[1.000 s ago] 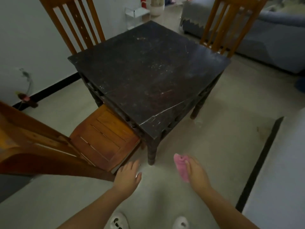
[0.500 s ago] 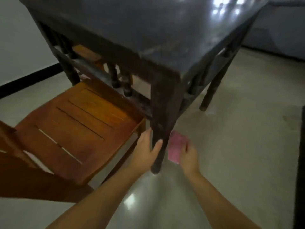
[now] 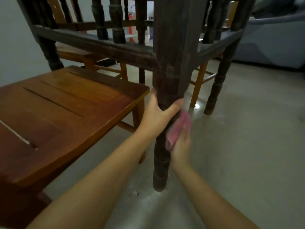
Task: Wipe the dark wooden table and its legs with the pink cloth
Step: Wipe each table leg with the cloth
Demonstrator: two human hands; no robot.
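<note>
I look from low down at the dark wooden table's near corner leg (image 3: 171, 66), which runs from the top of the view to the floor. My left hand (image 3: 156, 118) is wrapped around the leg at mid height, thumb on the right side. My right hand (image 3: 181, 142) presses the pink cloth (image 3: 178, 129) against the leg's right side, just below the left hand. The tabletop is out of view; only the rail and turned spindles (image 3: 115, 19) under it show.
A reddish wooden chair seat (image 3: 66, 113) stands close on the left, almost touching the leg. Another table leg (image 3: 217, 83) stands at the right rear, with lighter chair legs (image 3: 198, 85) behind. A grey sofa (image 3: 272, 40) fills the far right. Pale floor (image 3: 247, 146) lies open to the right.
My head has dropped from above the table to below its top. My left hand took hold of the corner leg, and my right hand brought the pink cloth against it.
</note>
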